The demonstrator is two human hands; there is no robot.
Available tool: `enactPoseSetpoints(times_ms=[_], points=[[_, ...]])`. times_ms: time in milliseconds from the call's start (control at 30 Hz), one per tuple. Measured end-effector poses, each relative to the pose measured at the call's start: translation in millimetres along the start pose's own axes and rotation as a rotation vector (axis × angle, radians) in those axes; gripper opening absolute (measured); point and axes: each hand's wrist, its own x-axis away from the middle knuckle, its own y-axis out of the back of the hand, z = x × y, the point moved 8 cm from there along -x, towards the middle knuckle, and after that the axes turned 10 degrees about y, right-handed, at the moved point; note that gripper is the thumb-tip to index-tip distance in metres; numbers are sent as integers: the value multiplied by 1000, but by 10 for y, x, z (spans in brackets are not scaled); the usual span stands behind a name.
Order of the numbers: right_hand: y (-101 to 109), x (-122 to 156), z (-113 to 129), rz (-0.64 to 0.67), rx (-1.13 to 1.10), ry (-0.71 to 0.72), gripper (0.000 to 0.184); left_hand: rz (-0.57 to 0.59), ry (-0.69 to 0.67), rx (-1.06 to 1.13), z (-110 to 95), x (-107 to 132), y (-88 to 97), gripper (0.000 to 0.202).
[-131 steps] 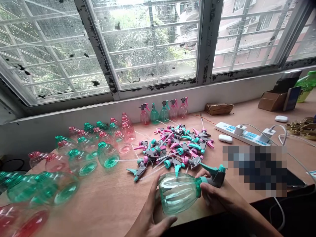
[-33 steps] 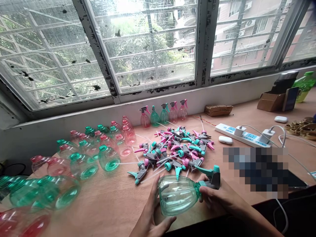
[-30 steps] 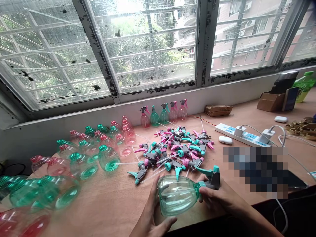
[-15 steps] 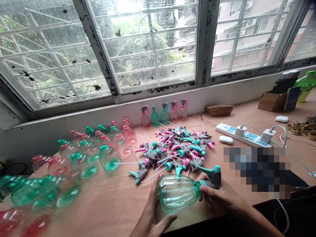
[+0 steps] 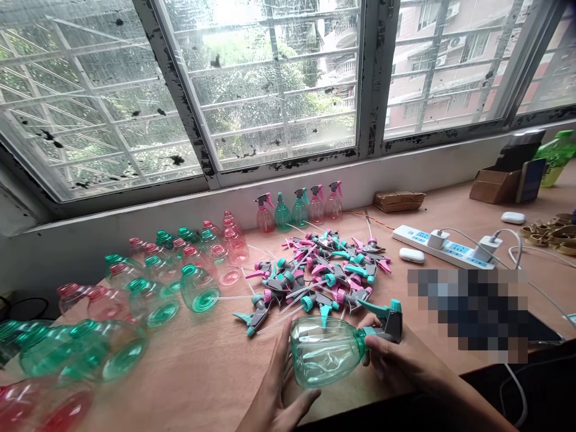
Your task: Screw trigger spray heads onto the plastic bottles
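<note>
A clear green spray bottle (image 5: 326, 355) lies tilted nearly on its side between my hands, above the table's front edge. Its grey and teal spray head (image 5: 390, 321) sits at the neck and points right. My left hand (image 5: 278, 384) cups the bottle's base, fingers behind it and thumb beneath. At the neck, the fingers of my right hand (image 5: 400, 354) are closed round the teal collar. Just beyond the bottle lies a heap of loose trigger spray heads (image 5: 321, 270) in pink, teal and grey, with thin clear tubes.
Several open green and pink bottles (image 5: 200, 288) stand on the left of the table (image 5: 189, 372). Bottles with heads fitted (image 5: 300, 210) line the window wall. On the right are a power strip (image 5: 443, 247), a white case (image 5: 411, 255), cables and a blurred-out dark object (image 5: 472, 312).
Both hands keep their places on the bottle. The bottle has turned very slightly in the grip, and the spray head has shifted a touch.
</note>
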Motion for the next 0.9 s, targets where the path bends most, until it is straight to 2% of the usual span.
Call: enactPoseSetpoints(times_ms=[100, 233, 333, 433, 700, 900], points=[[-8, 12, -3, 1, -16, -10, 38, -1, 30, 28, 12, 4, 11, 91], [-13, 13, 2, 6, -26, -5, 37, 26, 12, 56, -93, 16, 0, 83], [-8, 4, -3, 10, -23, 0, 37, -14, 9, -47, -135, 17, 4, 82], [-10, 0, -14, 15, -34, 0, 38, -49, 0, -53, -152, 15, 8, 82], [-30, 35, -6, 42, 11, -40, 37, -17, 73, 0, -39, 35, 46, 90], [-38, 21, -11, 23, -43, -33, 35, -59, 21, -81, -46, 25, 43, 86]])
